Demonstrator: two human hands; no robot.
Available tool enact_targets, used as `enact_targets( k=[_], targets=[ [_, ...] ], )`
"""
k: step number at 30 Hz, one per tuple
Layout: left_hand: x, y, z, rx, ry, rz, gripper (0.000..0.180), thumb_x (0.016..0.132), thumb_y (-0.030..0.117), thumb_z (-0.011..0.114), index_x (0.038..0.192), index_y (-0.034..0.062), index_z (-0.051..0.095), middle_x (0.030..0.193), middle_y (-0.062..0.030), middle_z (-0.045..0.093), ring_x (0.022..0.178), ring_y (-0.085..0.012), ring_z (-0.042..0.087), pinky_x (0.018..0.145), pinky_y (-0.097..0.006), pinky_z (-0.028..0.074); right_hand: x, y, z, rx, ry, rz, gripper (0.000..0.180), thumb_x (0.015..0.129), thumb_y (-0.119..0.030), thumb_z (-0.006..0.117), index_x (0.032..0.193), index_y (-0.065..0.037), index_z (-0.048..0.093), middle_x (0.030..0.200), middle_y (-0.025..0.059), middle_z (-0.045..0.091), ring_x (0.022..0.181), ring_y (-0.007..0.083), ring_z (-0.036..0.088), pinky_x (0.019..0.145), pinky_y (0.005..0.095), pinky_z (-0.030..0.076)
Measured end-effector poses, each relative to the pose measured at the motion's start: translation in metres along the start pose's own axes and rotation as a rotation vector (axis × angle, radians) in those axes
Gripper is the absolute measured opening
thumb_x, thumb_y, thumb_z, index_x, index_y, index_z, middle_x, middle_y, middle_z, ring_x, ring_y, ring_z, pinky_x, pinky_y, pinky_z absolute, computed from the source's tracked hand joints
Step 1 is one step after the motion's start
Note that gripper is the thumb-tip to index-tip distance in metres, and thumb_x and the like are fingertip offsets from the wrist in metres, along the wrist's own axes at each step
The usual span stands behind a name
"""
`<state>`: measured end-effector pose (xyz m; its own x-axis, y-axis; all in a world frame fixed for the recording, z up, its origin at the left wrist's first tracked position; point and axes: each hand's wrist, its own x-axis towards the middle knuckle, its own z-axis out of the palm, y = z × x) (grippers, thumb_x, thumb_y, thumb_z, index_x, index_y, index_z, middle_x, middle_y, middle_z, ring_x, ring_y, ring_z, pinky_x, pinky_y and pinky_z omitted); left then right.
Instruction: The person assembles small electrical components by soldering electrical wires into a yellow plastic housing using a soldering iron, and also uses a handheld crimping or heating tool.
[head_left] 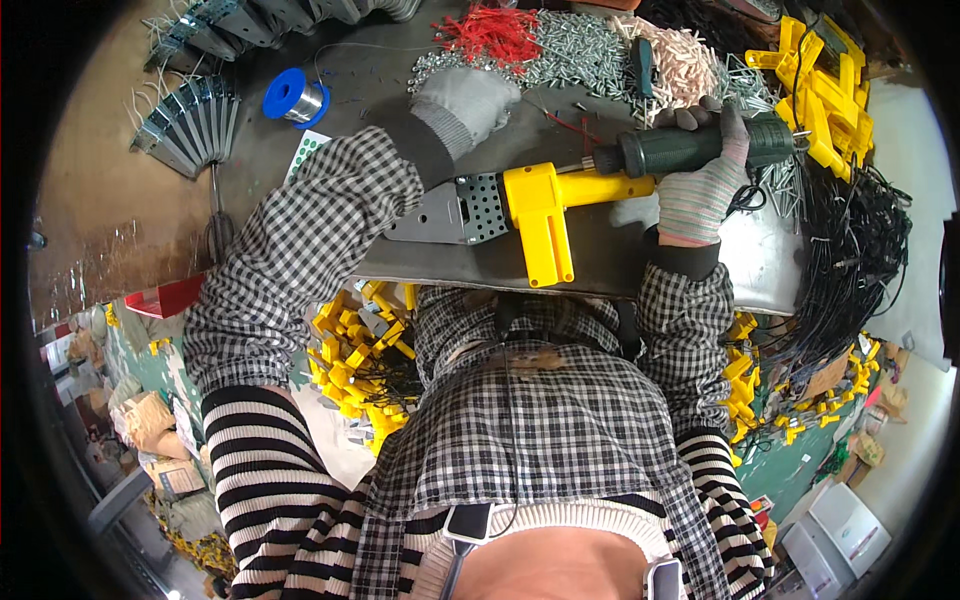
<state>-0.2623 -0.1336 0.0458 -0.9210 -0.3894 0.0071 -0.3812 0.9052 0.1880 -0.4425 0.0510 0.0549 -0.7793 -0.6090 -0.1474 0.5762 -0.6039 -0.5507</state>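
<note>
My right hand, in a striped knit glove, is wrapped round a black electric screwdriver lying almost level, its bit pointing left. Below its tip, a yellow pistol-shaped plastic handle rests on the dark table, joined on its left to a perforated grey metal plate. My left hand, in a grey glove, reaches to the edge of a pile of small silvery hardware. Its fingers look curled in; whatever they pinch is hidden. Screws are heaped just beyond it.
Red pieces, pink pieces and a green-handled tool lie at the back. Yellow plastic parts and black cables crowd the right. On the left are a wire spool, wired metal plates and scissors.
</note>
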Motion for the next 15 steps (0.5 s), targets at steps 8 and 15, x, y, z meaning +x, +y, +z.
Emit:
enact_targets(
  k=[8, 15],
  targets=[
    [0.018, 0.028, -0.013, 0.391, -0.290, 0.078, 0.011, 0.082, 0.012, 0.057, 0.084, 0.0068, 0.065, 0.089, -0.0138, 0.067, 0.076, -0.0294, 0.067, 0.061, -0.043, 0.053, -0.003, -0.001, -0.006, 0.022, -0.048, -0.018, 0.031, 0.087, -0.032, 0.067, 0.100, -0.006, 0.055, 0.084, 0.0009, 0.053, 0.076, 0.0153, 0.053, 0.081, 0.0403, 0.047],
    [-0.105, 0.044, 0.013, -0.574, 0.329, -0.292, 0.013, 0.081, 0.009, 0.069, 0.092, 0.0052, 0.063, 0.081, -0.0086, 0.062, 0.072, -0.0209, 0.063, 0.065, -0.032, 0.050, -0.005, 0.003, -0.003, -0.018, -0.006, -0.037, 0.030, 0.087, -0.033, 0.066, 0.097, -0.007, 0.055, 0.082, 0.0021, 0.054, 0.075, 0.0159, 0.054, 0.078, 0.0389, 0.048]
  ],
)
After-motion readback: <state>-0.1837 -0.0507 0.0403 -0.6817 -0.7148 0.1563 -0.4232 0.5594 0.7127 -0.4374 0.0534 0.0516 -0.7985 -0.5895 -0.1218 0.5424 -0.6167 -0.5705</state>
